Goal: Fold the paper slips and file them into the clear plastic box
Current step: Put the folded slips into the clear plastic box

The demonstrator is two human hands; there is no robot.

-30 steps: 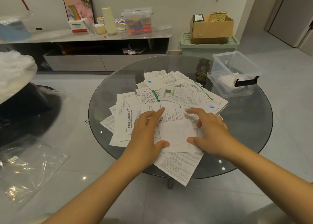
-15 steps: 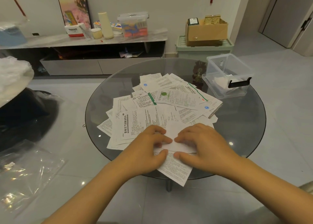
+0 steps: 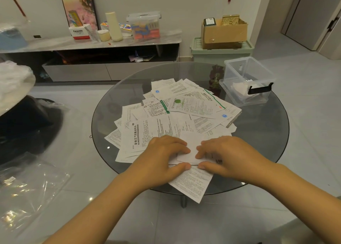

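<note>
A pile of printed paper slips [image 3: 177,112] covers the middle of a round glass table [image 3: 262,133]. At the pile's near edge lies a plain white slip [image 3: 190,154], folded over. My left hand [image 3: 162,158] and my right hand [image 3: 228,157] sit side by side on it. Each pinches it between curled fingers above and the thumb at the near edge. The clear plastic box [image 3: 232,72] with a black latch [image 3: 260,90] stands open at the table's far right, with a few folded white slips inside. It is well beyond my right hand.
A long slip [image 3: 191,184] hangs over the table's near rim. Behind the table are a low TV shelf [image 3: 103,42] with boxes and a green bin [image 3: 221,53] topped by a cardboard box. Clear plastic bags [image 3: 27,192] lie on the floor at left.
Both hands drew the white slip's far edge toward me and folded it over. They came together at the pile's near edge, and the fingers went from spread to curled on the fold.
</note>
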